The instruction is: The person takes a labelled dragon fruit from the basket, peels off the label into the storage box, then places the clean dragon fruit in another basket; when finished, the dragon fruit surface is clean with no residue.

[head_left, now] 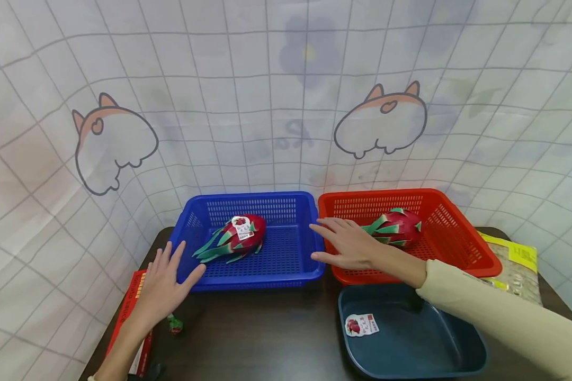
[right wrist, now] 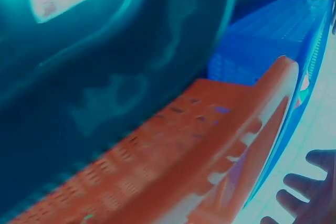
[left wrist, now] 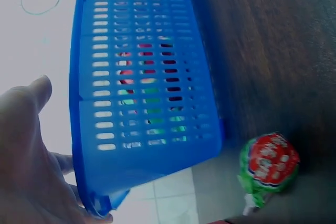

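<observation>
A blue plastic basket (head_left: 286,272) holds a dragon fruit (head_left: 252,233) with a white sticker. At its left end is my left hand (head_left: 164,288), fingers spread, fingertips right at the rim. My right hand (head_left: 348,246) reaches over the left part of a red plastic basket (head_left: 457,248), fingers extended toward the blue basket's right rim and nothing in them. Inside the red basket lies another dragon fruit (head_left: 400,227), partly behind the right forearm. In the right wrist view the fingers (right wrist: 302,184) are apart, beyond the basket rims.
A dark teal tub (head_left: 410,338) with a dragon fruit sticker (head_left: 360,325) inside stands in front of the red basket. A wrapped lollipop (left wrist: 270,161) lies near the left hand, beside a red box (head_left: 135,296). At right sits a clear and yellow package (head_left: 517,264).
</observation>
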The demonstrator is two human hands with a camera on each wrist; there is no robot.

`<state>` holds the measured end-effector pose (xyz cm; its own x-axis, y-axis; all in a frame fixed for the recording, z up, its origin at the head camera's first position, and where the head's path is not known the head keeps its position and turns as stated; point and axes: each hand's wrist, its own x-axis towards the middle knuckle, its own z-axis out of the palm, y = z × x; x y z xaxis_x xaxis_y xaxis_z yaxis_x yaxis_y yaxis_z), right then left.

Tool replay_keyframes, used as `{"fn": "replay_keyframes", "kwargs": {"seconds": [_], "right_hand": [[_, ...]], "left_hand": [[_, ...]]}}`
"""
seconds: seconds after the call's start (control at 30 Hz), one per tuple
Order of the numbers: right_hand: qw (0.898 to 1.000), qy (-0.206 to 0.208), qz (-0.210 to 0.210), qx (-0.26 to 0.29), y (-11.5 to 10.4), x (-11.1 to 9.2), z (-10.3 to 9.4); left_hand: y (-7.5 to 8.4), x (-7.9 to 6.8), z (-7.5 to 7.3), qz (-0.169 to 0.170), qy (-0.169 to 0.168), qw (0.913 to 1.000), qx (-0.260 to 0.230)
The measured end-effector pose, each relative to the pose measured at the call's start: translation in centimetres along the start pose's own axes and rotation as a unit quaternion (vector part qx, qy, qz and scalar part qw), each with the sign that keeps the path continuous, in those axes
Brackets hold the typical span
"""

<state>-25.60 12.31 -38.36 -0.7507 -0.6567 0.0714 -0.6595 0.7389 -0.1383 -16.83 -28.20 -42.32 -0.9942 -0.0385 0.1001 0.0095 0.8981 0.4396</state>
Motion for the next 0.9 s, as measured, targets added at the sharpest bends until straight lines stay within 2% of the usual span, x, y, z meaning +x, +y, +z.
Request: {"fn": "replay_keyframes", "kwargs": {"seconds": [0.17, 0.33, 0.63, 0.9], "right_hand": [[0.999, -0.041, 0.005, 0.026, -1.7, 3.2, 0.2], [0.996, -0.075, 0.005, 0.046, -3.1, 6.5, 0.5], [0.989, -0.128, 0.011, 0.078, -5.7, 13.1, 0.4], [0.980, -0.160, -0.028, 0.120, -6.7, 17.4, 1.5]], "left_hand": [[-1.0, -0.5, 0.2, -0.024, -0.010, 0.9996, 0.005], [-1.8, -0.8, 0.3, -0.039, -0.016, 0.9990, -0.014], [-2.3, -1.0, 0.3, -0.056, -0.024, 0.9976, -0.033], [-2.1, -1.0, 0.4, -0.065, -0.019, 0.9970, -0.039]]}}
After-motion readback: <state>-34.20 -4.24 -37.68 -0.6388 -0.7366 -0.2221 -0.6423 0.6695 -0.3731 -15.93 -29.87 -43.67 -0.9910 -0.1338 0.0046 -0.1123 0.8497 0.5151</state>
